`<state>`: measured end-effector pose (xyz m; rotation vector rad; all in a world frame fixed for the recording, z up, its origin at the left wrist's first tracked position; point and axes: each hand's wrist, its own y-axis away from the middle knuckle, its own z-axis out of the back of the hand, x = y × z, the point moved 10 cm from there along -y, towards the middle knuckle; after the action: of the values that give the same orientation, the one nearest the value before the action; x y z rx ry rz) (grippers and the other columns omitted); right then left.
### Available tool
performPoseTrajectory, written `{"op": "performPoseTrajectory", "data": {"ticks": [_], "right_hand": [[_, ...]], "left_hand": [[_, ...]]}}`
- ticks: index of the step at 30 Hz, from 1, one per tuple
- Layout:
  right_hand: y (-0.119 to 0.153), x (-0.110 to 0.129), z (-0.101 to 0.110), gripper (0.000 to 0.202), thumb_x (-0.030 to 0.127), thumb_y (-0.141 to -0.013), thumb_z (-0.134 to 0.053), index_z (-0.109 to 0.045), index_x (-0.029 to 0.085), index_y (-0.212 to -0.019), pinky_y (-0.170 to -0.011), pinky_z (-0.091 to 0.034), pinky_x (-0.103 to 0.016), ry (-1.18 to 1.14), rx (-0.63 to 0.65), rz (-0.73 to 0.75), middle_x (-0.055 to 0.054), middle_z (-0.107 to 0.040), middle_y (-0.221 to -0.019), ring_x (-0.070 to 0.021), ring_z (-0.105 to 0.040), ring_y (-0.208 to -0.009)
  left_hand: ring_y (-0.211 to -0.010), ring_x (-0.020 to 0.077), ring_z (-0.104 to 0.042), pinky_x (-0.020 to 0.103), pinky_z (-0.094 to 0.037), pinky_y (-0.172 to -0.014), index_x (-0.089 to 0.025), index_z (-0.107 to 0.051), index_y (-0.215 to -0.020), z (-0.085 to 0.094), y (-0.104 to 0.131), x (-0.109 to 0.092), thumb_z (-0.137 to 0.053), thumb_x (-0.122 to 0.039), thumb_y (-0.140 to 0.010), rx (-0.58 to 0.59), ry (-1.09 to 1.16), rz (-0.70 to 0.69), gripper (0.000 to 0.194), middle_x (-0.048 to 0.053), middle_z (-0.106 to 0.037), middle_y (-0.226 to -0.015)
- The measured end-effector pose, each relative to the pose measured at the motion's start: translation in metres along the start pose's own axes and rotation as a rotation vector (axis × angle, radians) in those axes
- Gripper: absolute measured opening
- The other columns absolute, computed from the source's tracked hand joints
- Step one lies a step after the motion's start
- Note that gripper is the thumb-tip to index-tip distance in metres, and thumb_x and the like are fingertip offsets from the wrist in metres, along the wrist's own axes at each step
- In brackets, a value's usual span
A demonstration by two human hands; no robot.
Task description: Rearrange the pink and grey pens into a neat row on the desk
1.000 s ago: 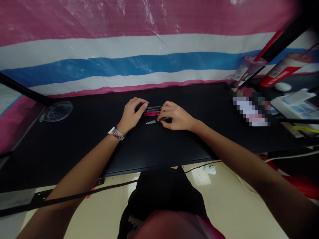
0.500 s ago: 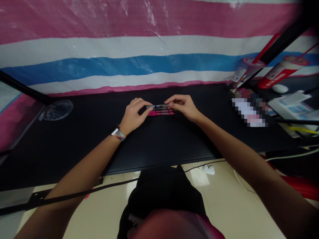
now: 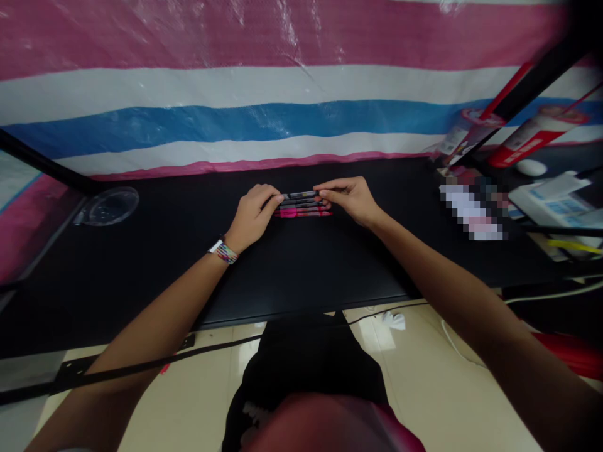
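Head view shows the left hand (image 3: 257, 210) and right hand (image 3: 355, 201) meeting over a dark pen (image 3: 300, 195), which lies along the far side of a small row of pens (image 3: 306, 209) on the black counter (image 3: 292, 270). The right fingers pinch its right end between thumb and forefinger; the left fingers appear closed on its opposite end. Whether the pen rests on the surface or is held just above it, I cannot tell. Handling it well seems to call for a light, even pinch at both ends, keeping it parallel to its neighbours, since a sideways push could roll the slim barrels. Behind, the striped sheet (image 3: 226, 125) hangs close along the counter's back edge, leaving less depth there than toward the front edge, which the forearms cross. Black surface stretches left to a clear plastic lid (image 3: 113, 206) and right to a cup (image 3: 471, 135), both well apart from the hands.
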<state>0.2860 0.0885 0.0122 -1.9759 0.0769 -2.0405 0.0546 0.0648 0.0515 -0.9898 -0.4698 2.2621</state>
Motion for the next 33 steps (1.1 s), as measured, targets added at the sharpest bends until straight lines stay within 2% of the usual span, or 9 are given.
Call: {"op": "performPoseTrajectory", "data": {"ticks": [5,10,12,14,18,22,26,30,33], "right_hand": [[0.001,0.0,-0.002,0.036,0.047,-0.08,-0.101,-0.093,0.023,-0.106,-0.079,-0.069,-0.041,0.009,-0.007,0.011,-0.008,-0.088,-0.097,-0.0195,-0.076,-0.075],[-0.001,-0.003,0.001,0.034,0.049,-0.085,-0.097,-0.092,0.025,-0.108,-0.076,-0.068,-0.04,-0.038,-0.021,0.01,-0.007,-0.088,-0.095,-0.0178,-0.074,-0.071],[-0.003,-0.005,0.004,0.033,0.047,-0.085,-0.097,-0.092,0.023,-0.108,-0.075,-0.067,-0.039,-0.038,-0.037,0.015,-0.007,-0.088,-0.094,-0.017,-0.072,-0.07],[-0.004,-0.007,0.005,0.032,0.044,-0.085,-0.096,-0.092,0.022,-0.108,-0.075,-0.066,-0.039,-0.041,-0.038,0.007,-0.007,-0.088,-0.095,-0.0169,-0.071,-0.07],[-0.004,-0.011,0.005,0.032,0.044,-0.084,-0.096,-0.091,0.023,-0.107,-0.076,-0.066,-0.04,-0.08,-0.043,-0.015,-0.006,-0.087,-0.094,-0.0164,-0.069,-0.07],[-0.003,-0.011,0.004,0.033,0.046,-0.081,-0.098,-0.091,0.024,-0.104,-0.078,-0.066,-0.039,-0.134,-0.051,-0.037,-0.005,-0.086,-0.093,-0.0157,-0.069,-0.071],[-0.002,-0.01,0.003,0.036,0.049,-0.079,-0.098,-0.09,0.023,-0.103,-0.078,-0.066,-0.04,-0.138,-0.064,-0.061,-0.006,-0.086,-0.094,-0.0168,-0.07,-0.074],[-0.002,-0.009,0.004,0.036,0.049,-0.078,-0.099,-0.09,0.024,-0.102,-0.078,-0.066,-0.039,-0.154,-0.082,-0.072,-0.006,-0.086,-0.093,-0.0169,-0.071,-0.075],[-0.002,-0.009,0.004,0.035,0.048,-0.078,-0.1,-0.091,0.024,-0.102,-0.076,-0.066,-0.037,-0.181,-0.084,-0.077,-0.005,-0.086,-0.093,-0.016,-0.07,-0.074]], "left_hand": [[-0.078,0.0216,-0.063,0.04,-0.053,-0.083,-0.024,-0.058,-0.071,0.002,0.002,0.008,-0.043,-0.059,-0.119,-0.03,0.066,0.058,0.061,0.003,-0.062,-0.074],[-0.094,0.0215,-0.073,0.038,-0.058,-0.095,-0.024,-0.076,-0.106,0.007,0.001,0.01,-0.072,-0.052,-0.106,-0.099,0.188,0.088,0.028,0.004,-0.079,-0.103],[-0.098,0.0224,-0.076,0.038,-0.059,-0.099,-0.024,-0.077,-0.107,0.008,0.001,0.013,-0.075,-0.051,-0.104,-0.116,0.186,0.117,0.027,0.005,-0.081,-0.106],[-0.092,0.0216,-0.076,0.039,-0.06,-0.099,-0.023,-0.078,-0.099,0.006,0.0,0.017,-0.064,-0.05,-0.111,-0.096,0.201,0.148,0.032,0.004,-0.081,-0.091],[-0.09,0.0207,-0.079,0.037,-0.062,-0.095,-0.026,-0.079,-0.123,0.008,0.001,0.019,-0.076,-0.051,-0.104,-0.118,0.3,0.156,0.032,0.003,-0.083,-0.095],[-0.083,0.02,-0.079,0.038,-0.064,-0.093,-0.024,-0.08,-0.104,0.005,0.001,0.024,-0.064,-0.056,-0.111,-0.086,0.284,0.19,0.037,0.004,-0.082,-0.085],[-0.092,0.0222,-0.082,0.04,-0.065,-0.095,-0.026,-0.076,-0.123,0.004,0.0,0.025,-0.076,-0.056,-0.104,-0.097,0.345,0.177,0.036,0.005,-0.085,-0.098],[-0.088,0.0213,-0.08,0.04,-0.064,-0.094,-0.024,-0.073,-0.101,-0.001,-0.001,0.027,-0.066,-0.053,-0.111,-0.062,0.323,0.18,0.032,0.004,-0.08,-0.086],[-0.085,0.0196,-0.078,0.037,-0.063,-0.088,-0.025,-0.069,-0.116,0.001,-0.001,0.029,-0.082,-0.045,-0.099,-0.105,0.392,0.165,0.029,0.001,-0.078,-0.088]]}}
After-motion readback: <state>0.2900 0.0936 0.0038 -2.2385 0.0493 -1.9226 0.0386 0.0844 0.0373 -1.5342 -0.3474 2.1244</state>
